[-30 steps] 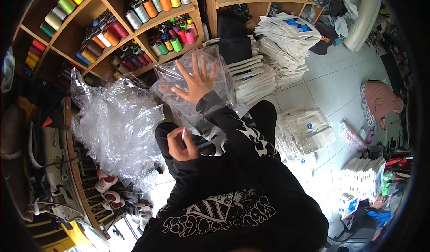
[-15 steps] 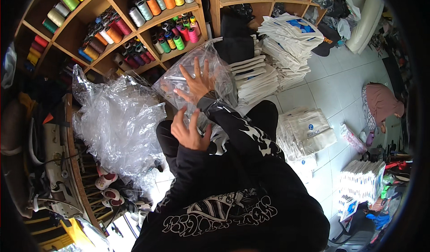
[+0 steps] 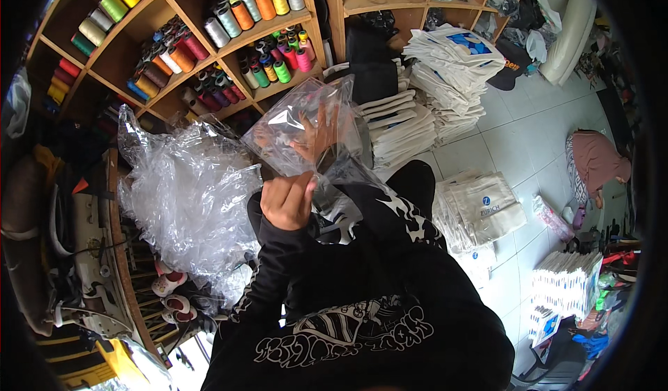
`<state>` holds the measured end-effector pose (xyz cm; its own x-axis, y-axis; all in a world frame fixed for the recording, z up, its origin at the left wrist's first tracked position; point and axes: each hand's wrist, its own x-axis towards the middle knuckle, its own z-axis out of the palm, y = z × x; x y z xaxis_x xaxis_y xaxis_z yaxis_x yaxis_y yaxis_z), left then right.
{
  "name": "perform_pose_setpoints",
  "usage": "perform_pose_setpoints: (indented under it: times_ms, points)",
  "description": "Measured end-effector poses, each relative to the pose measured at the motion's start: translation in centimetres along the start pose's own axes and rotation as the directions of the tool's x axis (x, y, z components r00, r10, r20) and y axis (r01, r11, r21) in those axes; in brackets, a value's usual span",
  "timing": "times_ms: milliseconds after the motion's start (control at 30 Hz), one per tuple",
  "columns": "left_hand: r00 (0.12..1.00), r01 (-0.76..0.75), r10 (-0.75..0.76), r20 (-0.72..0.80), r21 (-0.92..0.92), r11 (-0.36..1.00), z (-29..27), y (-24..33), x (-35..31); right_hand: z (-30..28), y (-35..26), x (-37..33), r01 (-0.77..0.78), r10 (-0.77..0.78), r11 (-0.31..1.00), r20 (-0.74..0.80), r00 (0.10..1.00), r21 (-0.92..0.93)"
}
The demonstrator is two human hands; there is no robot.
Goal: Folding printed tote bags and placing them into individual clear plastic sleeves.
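A clear plastic bag is held up in front of me, above my lap. Inside it, seen through the film, is my right hand, its fingers spread apart. The bag's mouth reaches over my right wrist and sleeve. Lower and to the left, my left hand is closed in a pinch at the bag's near edge; the fingertips are partly hidden. A big heap of crumpled clear plastic bags lies just left of my hands.
Wooden shelves with coloured thread spools stand ahead. Stacked cream cloth bags rise at front right, with a flat pile of bags on the tiled floor. Another person sits bent at far right. A wooden-edged table stands left.
My left hand has gone from loosely spread fingers to a closed pinch at the bag's edge. The plastic now rises over my right hand, which showed uncovered before.
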<state>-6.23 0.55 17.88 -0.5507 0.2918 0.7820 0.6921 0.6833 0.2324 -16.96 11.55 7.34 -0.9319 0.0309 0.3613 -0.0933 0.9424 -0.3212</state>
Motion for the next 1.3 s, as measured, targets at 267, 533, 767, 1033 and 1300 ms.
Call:
perform_pose_setpoints:
  times_ms: [267,533,767,1033,1300]
  points:
    - [0.998,0.050,-0.050,-0.030,-0.010,0.999,-1.8,1.8,-0.6,1.0,1.0,0.0,-0.069,0.081,0.995,0.162,0.983,-0.076]
    - [0.984,0.174,-0.170,0.057,-0.073,0.982,0.6,0.4,-3.7,-0.2,0.0,-0.5,0.067,-0.098,0.979,0.158,0.983,0.193]
    - [0.959,0.282,-0.276,0.072,-0.099,0.954,2.5,0.3,-6.2,-0.8,-2.3,-1.5,0.080,-0.126,0.972,0.204,0.971,0.219]
    - [0.897,0.438,-0.434,-0.088,0.037,0.898,3.8,-3.6,-10.7,-1.4,-2.4,-2.0,0.103,-0.188,0.950,0.276,0.943,0.295]
    - [0.924,0.362,-0.347,-0.161,0.074,0.929,4.9,-3.5,-10.4,-0.8,0.2,-3.9,0.106,-0.151,0.982,0.312,0.938,0.156]
